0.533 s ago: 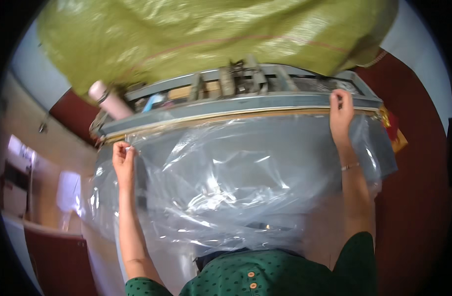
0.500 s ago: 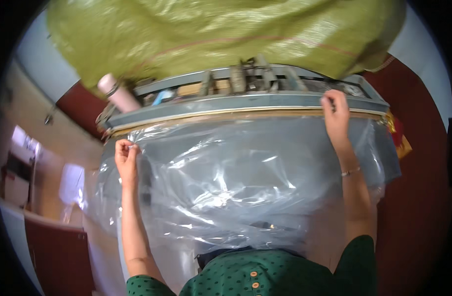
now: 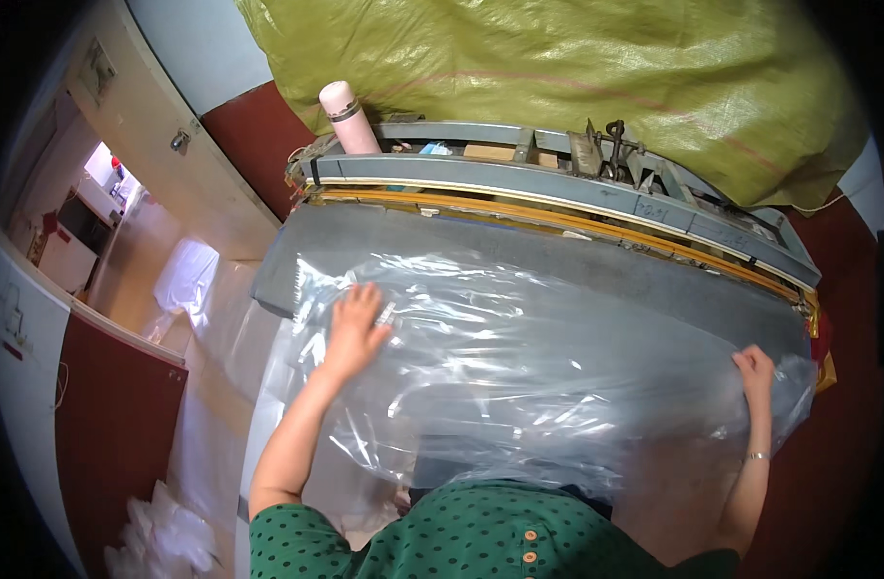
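A wide sheet of clear plastic film [image 3: 519,338] lies over the dark grey bench top [image 3: 442,232] and hangs down toward my body. Near its left end, my left hand [image 3: 355,326] rests on the film with fingers spread, slightly blurred. At the right side, my right hand [image 3: 753,369] has thumb and fingers pinched together on the film's edge. Beyond the sheet runs a long grey metal frame [image 3: 519,181] with orange-yellow strips [image 3: 557,220] along its near side. The film's far edge lies apart from these strips.
A pink bottle [image 3: 349,121] stands at the frame's left end, and metal clamps [image 3: 613,150] sit at its back. Behind hangs a big yellow-green woven sheet [image 3: 577,68]. Leftward are an open door [image 3: 152,125] and bundled clear plastic [image 3: 167,531] on the floor.
The film's far edge has come away from the frame toward me. My left hand has gone from a pinch to spread fingers; my right hand has moved nearer my body. The view has turned.
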`<state>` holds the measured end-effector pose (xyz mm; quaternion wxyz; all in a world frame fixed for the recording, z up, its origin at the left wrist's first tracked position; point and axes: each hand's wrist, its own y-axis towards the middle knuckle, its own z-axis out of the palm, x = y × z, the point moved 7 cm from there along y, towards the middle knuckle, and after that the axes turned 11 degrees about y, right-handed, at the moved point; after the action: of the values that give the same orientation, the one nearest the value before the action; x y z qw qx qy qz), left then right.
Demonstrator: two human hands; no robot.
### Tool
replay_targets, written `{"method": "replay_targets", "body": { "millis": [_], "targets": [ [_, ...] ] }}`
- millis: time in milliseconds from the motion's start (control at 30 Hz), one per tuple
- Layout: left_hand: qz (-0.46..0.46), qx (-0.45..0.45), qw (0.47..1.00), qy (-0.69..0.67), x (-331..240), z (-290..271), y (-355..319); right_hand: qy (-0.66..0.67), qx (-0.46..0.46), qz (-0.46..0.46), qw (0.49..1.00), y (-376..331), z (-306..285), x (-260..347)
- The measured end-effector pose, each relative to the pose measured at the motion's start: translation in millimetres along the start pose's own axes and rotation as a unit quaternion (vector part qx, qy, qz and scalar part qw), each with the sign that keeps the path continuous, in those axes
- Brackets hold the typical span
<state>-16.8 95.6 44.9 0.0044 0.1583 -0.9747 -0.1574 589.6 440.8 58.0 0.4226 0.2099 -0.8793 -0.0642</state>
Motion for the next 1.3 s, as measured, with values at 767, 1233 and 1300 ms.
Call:
{"method": "replay_targets", "body": {
  "millis": [767,1233,1300],
  "targets": [
    [-0.131,-0.148,0.978,-0.062,19,2,126,0.024,-0.058,0.091,0.994,-75,-110,-113],
    [0.132,0.065,0.989,0.017,-137,30,80,-0.037,-0.067,0.146,0.986,-122,-151,-151],
    [0.171,0.103,0.980,0.005,-156,30,74,-0.056,-0.074,0.154,0.984,-137,-159,-161]
  ]
}}
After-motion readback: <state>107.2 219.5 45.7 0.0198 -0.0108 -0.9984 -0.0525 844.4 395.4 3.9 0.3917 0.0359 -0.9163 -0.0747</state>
